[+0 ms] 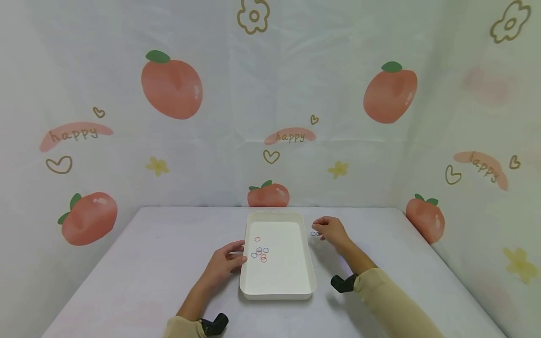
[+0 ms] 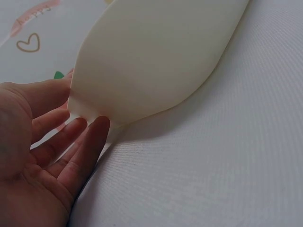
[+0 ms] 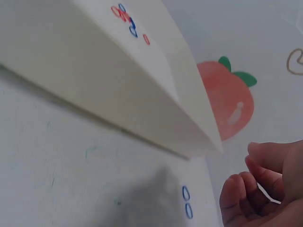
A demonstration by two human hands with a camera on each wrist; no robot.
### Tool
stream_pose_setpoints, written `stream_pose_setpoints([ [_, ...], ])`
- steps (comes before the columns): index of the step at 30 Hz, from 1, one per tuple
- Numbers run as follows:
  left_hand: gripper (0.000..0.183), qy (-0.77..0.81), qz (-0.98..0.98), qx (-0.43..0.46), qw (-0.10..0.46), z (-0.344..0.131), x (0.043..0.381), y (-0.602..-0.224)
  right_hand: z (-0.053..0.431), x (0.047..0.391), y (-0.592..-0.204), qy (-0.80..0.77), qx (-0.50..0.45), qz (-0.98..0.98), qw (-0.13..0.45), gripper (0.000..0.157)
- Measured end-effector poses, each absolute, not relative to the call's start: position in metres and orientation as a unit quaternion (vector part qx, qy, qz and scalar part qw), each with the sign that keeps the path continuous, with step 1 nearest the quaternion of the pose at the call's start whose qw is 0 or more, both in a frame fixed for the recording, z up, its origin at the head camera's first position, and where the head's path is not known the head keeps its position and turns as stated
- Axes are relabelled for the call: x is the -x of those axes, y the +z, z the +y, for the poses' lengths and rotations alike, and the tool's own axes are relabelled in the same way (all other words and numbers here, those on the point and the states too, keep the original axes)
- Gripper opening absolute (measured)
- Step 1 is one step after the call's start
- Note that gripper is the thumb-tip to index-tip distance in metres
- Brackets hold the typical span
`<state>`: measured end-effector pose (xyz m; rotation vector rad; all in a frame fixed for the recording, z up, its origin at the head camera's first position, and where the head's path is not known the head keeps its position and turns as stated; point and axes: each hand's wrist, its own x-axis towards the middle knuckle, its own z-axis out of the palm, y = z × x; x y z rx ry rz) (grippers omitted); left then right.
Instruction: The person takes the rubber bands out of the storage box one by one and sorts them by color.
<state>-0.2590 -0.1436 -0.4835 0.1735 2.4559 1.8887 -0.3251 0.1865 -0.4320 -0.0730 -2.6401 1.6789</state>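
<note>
Looks soft and even in the head view, slightly muted, with faint shadows beside the tray [image 1: 291, 277] and below the right grip [image 1: 331, 231]. Stretched toward the sides, wide-lens fashion, with one print [image 1: 490, 84] badly blurred at upper right. Dimmer and greyer in the left wrist view, with shading around the left grip [image 2: 45, 187] and a soft shadow on the bench [image 2: 213, 156]. Dim in the right wrist view too, soft along the tray's wall, with a broad, blurry-edged shadow below.
</note>
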Motion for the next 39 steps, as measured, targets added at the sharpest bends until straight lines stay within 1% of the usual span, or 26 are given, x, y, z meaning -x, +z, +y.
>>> stream_pose_setpoints([
  [6, 0.052, 0.609, 0.791, -0.054, 0.02, -0.145, 0.258, -0.483, 0.167, 0.323, -0.422, 0.564, 0.004, -0.826, -0.003, 0.015],
  [15, 0.053, 0.599, 0.798, -0.055, 0.015, -0.145, 0.259, -0.485, 0.14, 0.326, -0.418, 0.577, -0.038, -0.815, -0.044, 0.011],
  [25, 0.052, 0.605, 0.794, -0.059, 0.015, -0.144, 0.258, -0.484, 0.113, 0.332, -0.422, 0.543, -0.06, -0.833, -0.091, 0.015],
  [33, 0.052, 0.611, 0.789, -0.058, 0.016, -0.144, 0.257, -0.482, 0.101, 0.339, -0.432, 0.537, -0.091, -0.83, -0.124, 0.018],
  [39, 0.053, 0.616, 0.785, -0.059, 0.019, -0.143, 0.256, -0.481, 0.094, 0.337, -0.434, 0.526, -0.108, -0.831, -0.144, 0.021],
])
